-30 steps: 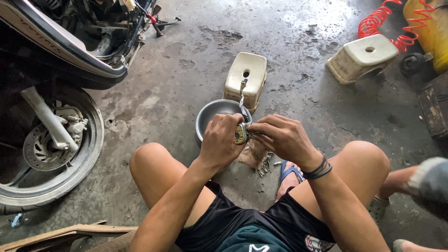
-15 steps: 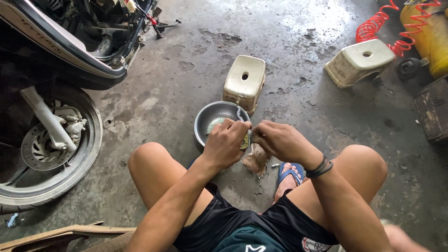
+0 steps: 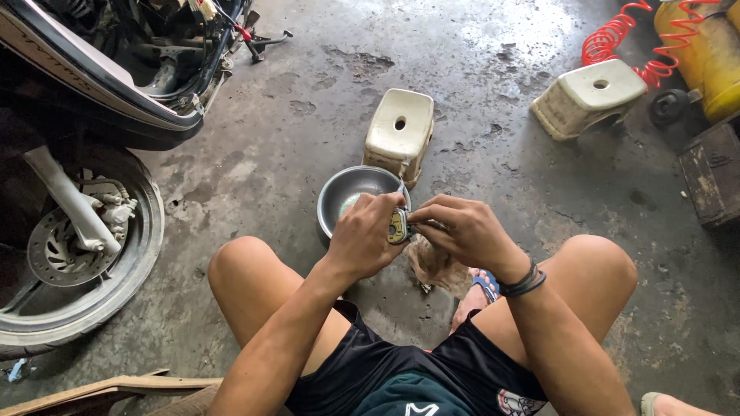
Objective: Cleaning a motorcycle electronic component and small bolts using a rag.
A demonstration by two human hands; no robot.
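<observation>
Underfoot, the stained grey concrete floor (image 3: 493,92) of a workshop runs to every edge, dark with damp patches and scuffs. Near its middle the person squats with both hands meeting over a small metal part (image 3: 398,226): the left hand (image 3: 368,235) curls its fingers shut around the part's left side, and the right hand (image 3: 461,229) pinches its right side, a black band (image 3: 524,281) at that wrist. Just behind the hands, a round steel bowl (image 3: 347,196) sits on the floor, touching or almost touching a cream plastic stool (image 3: 399,132) beyond it. A second cream stool (image 3: 590,96) lies tilted toward the far right corner, beside a coiled red air hose (image 3: 617,35) and a yellow tank (image 3: 705,54). Along the left edge stands a motorcycle, its front wheel (image 3: 73,254) showing a brake disc.
</observation>
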